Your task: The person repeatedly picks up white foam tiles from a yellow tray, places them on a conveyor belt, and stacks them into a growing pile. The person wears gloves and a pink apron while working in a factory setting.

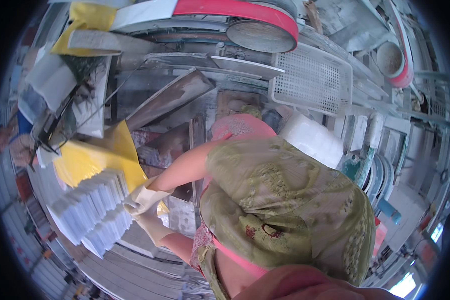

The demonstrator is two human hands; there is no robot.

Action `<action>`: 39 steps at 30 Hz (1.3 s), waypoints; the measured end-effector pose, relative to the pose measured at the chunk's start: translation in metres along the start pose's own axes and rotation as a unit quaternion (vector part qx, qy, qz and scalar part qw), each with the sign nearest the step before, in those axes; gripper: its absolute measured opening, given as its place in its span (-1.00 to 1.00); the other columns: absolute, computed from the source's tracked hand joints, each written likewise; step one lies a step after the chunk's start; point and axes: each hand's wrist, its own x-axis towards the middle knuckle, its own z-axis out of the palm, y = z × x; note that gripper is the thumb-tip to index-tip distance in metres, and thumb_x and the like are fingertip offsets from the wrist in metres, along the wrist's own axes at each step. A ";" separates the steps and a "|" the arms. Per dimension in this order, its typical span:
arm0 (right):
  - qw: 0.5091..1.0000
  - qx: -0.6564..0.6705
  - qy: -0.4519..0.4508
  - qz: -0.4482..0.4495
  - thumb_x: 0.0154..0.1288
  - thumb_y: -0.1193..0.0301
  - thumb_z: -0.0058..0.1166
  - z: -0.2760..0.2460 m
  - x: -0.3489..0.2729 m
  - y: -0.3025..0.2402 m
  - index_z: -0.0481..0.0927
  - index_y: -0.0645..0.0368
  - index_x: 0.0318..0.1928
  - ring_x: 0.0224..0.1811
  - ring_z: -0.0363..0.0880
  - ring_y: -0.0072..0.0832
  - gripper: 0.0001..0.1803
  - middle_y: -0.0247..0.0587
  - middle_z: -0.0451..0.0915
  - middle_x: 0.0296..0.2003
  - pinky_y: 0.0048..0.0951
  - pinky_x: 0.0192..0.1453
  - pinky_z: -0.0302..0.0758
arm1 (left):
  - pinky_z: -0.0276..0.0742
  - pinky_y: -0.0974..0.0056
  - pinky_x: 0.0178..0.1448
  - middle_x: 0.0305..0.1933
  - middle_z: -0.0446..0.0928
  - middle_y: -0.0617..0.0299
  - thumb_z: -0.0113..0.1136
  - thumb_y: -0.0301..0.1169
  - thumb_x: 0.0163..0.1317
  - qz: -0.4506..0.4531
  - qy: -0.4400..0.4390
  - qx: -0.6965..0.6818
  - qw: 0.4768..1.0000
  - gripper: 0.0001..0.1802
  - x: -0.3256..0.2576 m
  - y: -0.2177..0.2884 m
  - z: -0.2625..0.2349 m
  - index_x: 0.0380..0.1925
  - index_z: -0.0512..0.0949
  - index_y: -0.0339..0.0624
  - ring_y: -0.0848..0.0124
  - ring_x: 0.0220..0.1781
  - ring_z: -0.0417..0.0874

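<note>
Cream gloves cover both my hands, which meet at the near end of a stack of thin white tiles (87, 200) standing on edge in two rows. My right hand (144, 198) reaches across from above with its fingers curled closed at the tiles' end; whatever is in them is hidden. Just below, my left hand (147, 221) lies against the same end, nearly touching the right, and its fingers are mostly hidden. Yellow sheeting (102, 159) lies behind the tiles. A green shawl (285, 200) covers much of my front and right arm.
Long boards (170, 97) lean beyond my arms. A white perforated crate (312, 77) sits at the upper right, with a red belt (240, 12) around a wheel nearby. White wrapped bulk (312, 139) lies beside me. Another person (20, 145) is at the far left.
</note>
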 end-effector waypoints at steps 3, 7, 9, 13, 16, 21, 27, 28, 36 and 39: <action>0.987 0.018 -0.150 -0.044 0.49 -0.11 -0.04 -0.043 -0.004 0.000 0.61 0.27 0.08 -0.19 0.65 -0.12 -0.37 0.03 0.71 -0.19 -0.16 0.03 0.54 | 0.69 0.06 0.06 0.26 0.48 -0.20 0.10 0.13 0.37 0.044 -0.003 0.110 0.993 -0.21 0.014 0.004 0.008 0.31 0.39 -0.34 0.04 0.16 0.66; 0.982 -0.035 -0.074 0.168 0.44 0.03 0.05 -0.202 -0.132 -0.007 0.70 0.25 0.05 0.05 0.66 -0.32 -0.48 -0.04 0.73 -0.05 -0.27 0.15 0.53 | 0.69 0.07 0.06 0.25 0.48 -0.20 0.12 0.12 0.36 0.065 -0.020 0.146 0.987 -0.22 0.027 0.010 0.026 0.31 0.39 -0.34 0.04 0.15 0.66; 0.977 -0.050 0.177 -0.104 0.29 0.34 0.19 -0.290 -0.250 -0.016 0.77 0.15 -0.12 0.14 0.63 -0.28 -0.76 -0.12 0.73 0.00 -0.27 0.25 0.52 | 0.69 0.07 0.06 0.25 0.48 -0.20 0.13 0.11 0.35 0.074 -0.029 0.157 0.984 -0.22 0.034 0.014 0.040 0.31 0.39 -0.34 0.04 0.15 0.67; 0.709 -0.057 0.689 0.137 -0.01 0.54 0.12 -0.395 -0.481 -0.065 0.74 0.05 -0.30 0.03 0.66 -0.09 -0.76 -0.21 0.73 -0.07 -0.12 0.13 0.56 | 0.69 0.07 0.05 0.24 0.49 -0.20 0.14 0.10 0.34 0.094 -0.057 0.178 0.978 -0.22 0.052 0.023 0.077 0.30 0.39 -0.35 0.04 0.14 0.67; 0.392 -0.592 0.510 0.486 -0.08 0.29 0.39 -0.399 -0.630 -0.126 0.63 0.10 -0.07 -0.03 0.70 -0.19 -0.52 -0.17 0.75 -0.16 -0.20 0.08 0.61 | 0.69 0.07 0.05 0.24 0.49 -0.20 0.16 0.09 0.34 0.110 -0.075 0.194 0.972 -0.22 0.063 0.028 0.102 0.30 0.39 -0.35 0.04 0.14 0.67; 0.324 -0.389 0.700 0.504 0.49 0.05 -0.09 -0.463 -0.731 -0.175 0.67 0.22 0.04 -0.13 0.76 -0.24 -0.50 -0.02 0.78 -0.16 -0.19 0.03 0.65 | 0.69 0.07 0.04 0.23 0.50 -0.20 0.18 0.07 0.32 0.117 -0.079 0.201 0.969 -0.23 0.069 0.031 0.120 0.29 0.39 -0.35 0.05 0.13 0.67; 0.600 -0.148 0.782 0.078 0.52 0.04 -0.08 -0.653 -0.500 -0.164 0.69 0.28 -0.15 -0.39 0.74 -0.14 -0.48 0.07 0.75 -0.37 -0.15 -0.29 0.62 | 0.69 0.07 0.04 0.22 0.51 -0.20 0.21 0.05 0.31 0.105 -0.036 0.156 0.981 -0.23 0.060 0.022 0.106 0.29 0.39 -0.36 0.05 0.12 0.68; 0.624 -0.111 0.759 0.147 0.50 0.05 -0.05 -0.666 -0.447 -0.168 0.67 0.31 -0.16 -0.38 0.75 -0.12 -0.49 0.10 0.74 -0.40 -0.07 -0.24 0.63 | 0.69 0.07 0.04 0.22 0.51 -0.20 0.21 0.05 0.31 0.101 -0.028 0.150 0.983 -0.23 0.057 0.020 0.102 0.29 0.39 -0.36 0.05 0.12 0.68; 0.800 -0.467 0.296 0.231 0.43 -0.06 -0.03 -0.488 -0.172 -0.127 0.58 0.14 0.17 -0.29 0.77 -0.12 -0.42 0.01 0.76 -0.28 -0.09 -0.06 0.62 | 0.69 0.07 0.03 0.21 0.52 -0.20 0.25 0.02 0.29 0.059 0.023 0.088 0.994 -0.24 0.034 0.001 0.061 0.28 0.39 -0.36 0.05 0.10 0.68; 0.815 -0.432 0.294 0.252 0.41 -0.12 -0.02 -0.446 -0.150 -0.092 0.67 0.16 -0.05 -0.07 0.72 0.01 -0.43 0.05 0.74 -0.18 0.02 -0.01 0.58 | 0.69 0.07 0.02 0.21 0.52 -0.20 0.26 0.01 0.28 0.049 0.045 0.070 0.995 -0.24 0.026 -0.007 0.049 0.28 0.39 -0.36 0.05 0.10 0.69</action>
